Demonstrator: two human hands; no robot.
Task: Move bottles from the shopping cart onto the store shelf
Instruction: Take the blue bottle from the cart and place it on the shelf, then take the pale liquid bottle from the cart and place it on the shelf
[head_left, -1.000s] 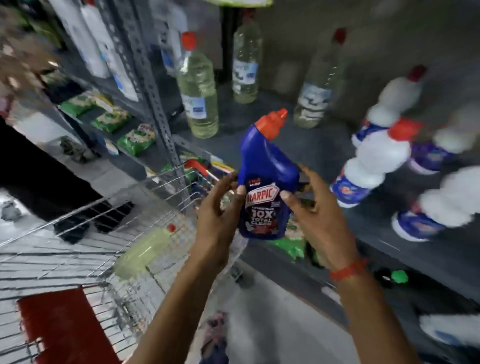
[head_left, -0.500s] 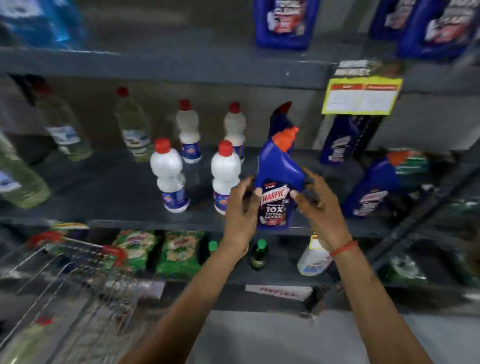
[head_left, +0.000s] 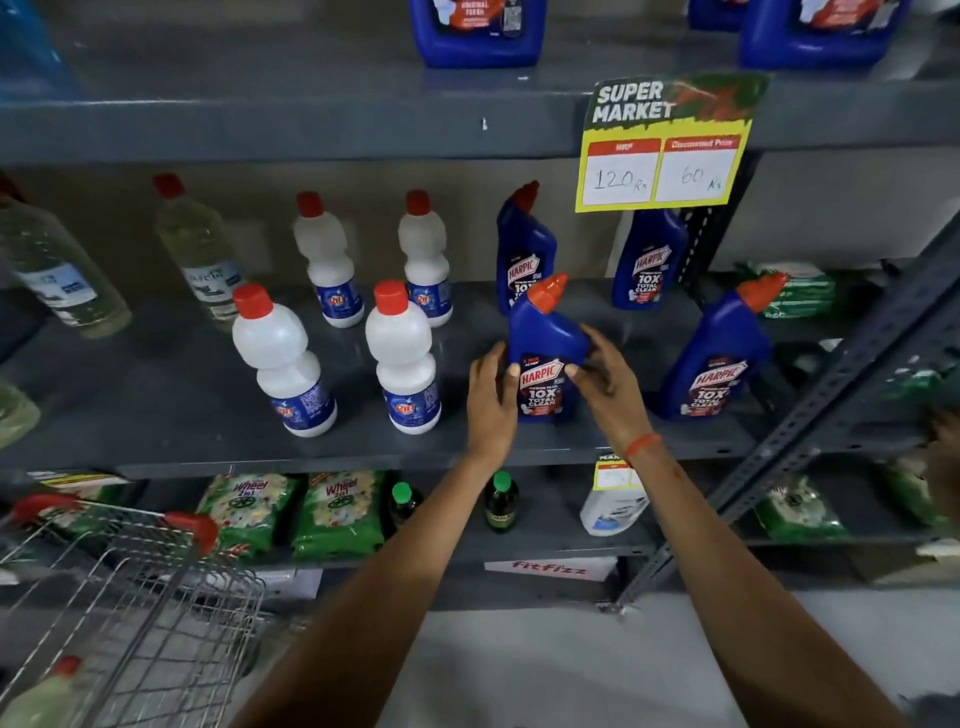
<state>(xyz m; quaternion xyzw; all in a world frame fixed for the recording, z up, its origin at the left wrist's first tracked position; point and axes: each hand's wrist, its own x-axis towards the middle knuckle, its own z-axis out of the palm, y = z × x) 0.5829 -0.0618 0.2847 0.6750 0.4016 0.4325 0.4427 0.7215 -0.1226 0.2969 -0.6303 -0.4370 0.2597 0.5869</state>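
A blue Harpic bottle (head_left: 545, 348) with an orange angled cap stands upright near the front of the grey middle shelf (head_left: 156, 436). My left hand (head_left: 488, 400) grips its left side and my right hand (head_left: 608, 384) grips its right side, thumbs across the label. The wire shopping cart (head_left: 135, 597) with red handle grips sits at the lower left. A pale bottle with a red cap (head_left: 41, 696) lies inside it.
On the same shelf stand several white bottles (head_left: 400, 358), other Harpic bottles (head_left: 717, 353) and clear bottles (head_left: 202, 254). A yellow price sign (head_left: 665, 156) hangs from the shelf above. Green detergent packs (head_left: 337, 514) fill the lower shelf. A slanted metal brace (head_left: 831, 405) crosses at right.
My view swung from the cart to face the shelf squarely. Both hands carried the Harpic bottle forward and set it down on the middle shelf.
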